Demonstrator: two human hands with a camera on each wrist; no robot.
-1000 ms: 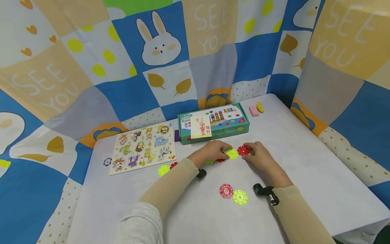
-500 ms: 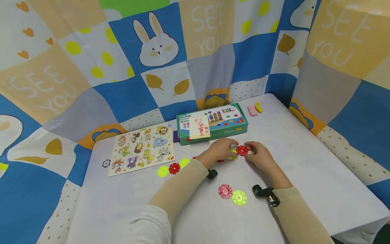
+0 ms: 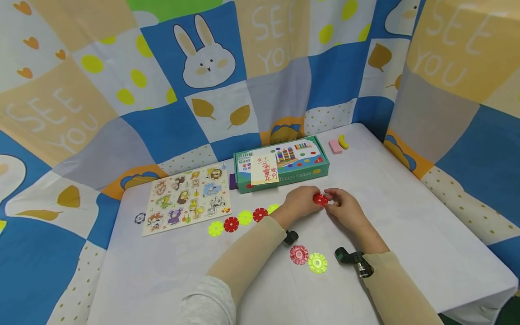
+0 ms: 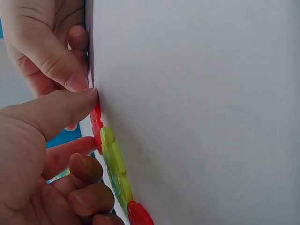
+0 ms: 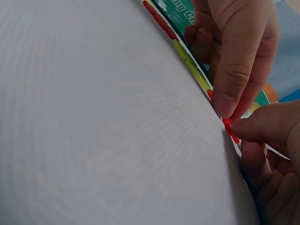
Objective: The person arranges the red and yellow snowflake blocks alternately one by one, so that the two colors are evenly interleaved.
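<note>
Both hands meet at a red notched plastic snowflake disc [image 3: 320, 199] at the right end of a row on the table. My left hand [image 3: 300, 205] pinches its left side between thumb and index finger. From the right, my right hand [image 3: 345, 207] pinches the same disc with its fingertips. In the left wrist view a yellow-green disc [image 4: 116, 164] lies flat beside it, with another red one beyond. The row runs left in alternating colours, from a yellow-green disc [image 3: 215, 228] through a red disc [image 3: 231, 224]; my left hand and forearm hide part of it.
A red disc [image 3: 299, 254] and a yellow-green disc [image 3: 318, 263] lie nearer the body. Behind the hands stands a green game box [image 3: 302, 174] with a handwritten note [image 3: 264, 169]. An animal puzzle board [image 3: 187, 198] lies left; a pink block [image 3: 335, 146] and yellow piece [image 3: 343, 142] sit far right.
My left hand has moved right, from the yellow-green disc to the red disc that my right hand holds. More of the row now shows behind the left forearm. The right hand has barely moved.
</note>
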